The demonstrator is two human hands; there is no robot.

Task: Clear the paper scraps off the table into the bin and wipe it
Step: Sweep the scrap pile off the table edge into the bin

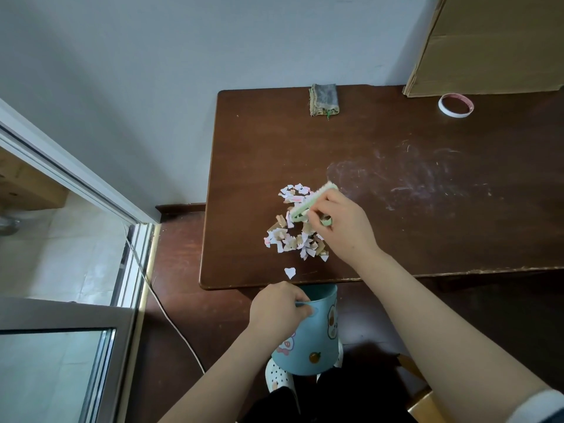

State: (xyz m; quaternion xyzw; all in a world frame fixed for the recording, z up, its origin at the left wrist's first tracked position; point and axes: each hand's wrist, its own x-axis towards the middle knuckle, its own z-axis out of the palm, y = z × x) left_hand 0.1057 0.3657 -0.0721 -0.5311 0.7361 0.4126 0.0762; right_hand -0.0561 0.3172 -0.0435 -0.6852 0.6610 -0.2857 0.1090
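The dark wooden bench [396, 239] is shown with a cardboard box [488, 44] standing at its far right corner. A light blue bin [317, 337] with cartoon prints is held just below the near edge of the bench, its rim gripped by the left hand [276, 309], whose fingers [300, 304] are curled over the lip. The bin is judged light and stiff, so the rim hold should serve.

The paper scraps [287, 239] are gathered in a loose heap near the bench's near left corner, with one stray scrap [290, 272] lying apart, close to the edge above the bin. Being thin and very light, they are likely to scatter or cling if pinched; sweeping is better suited.

A folded cloth [325, 99], soft and limp, is left at the far edge for wiping. A small green brush [305, 206] is gripped in the closed fingers of the right hand [341, 224], bristles set against the heap.
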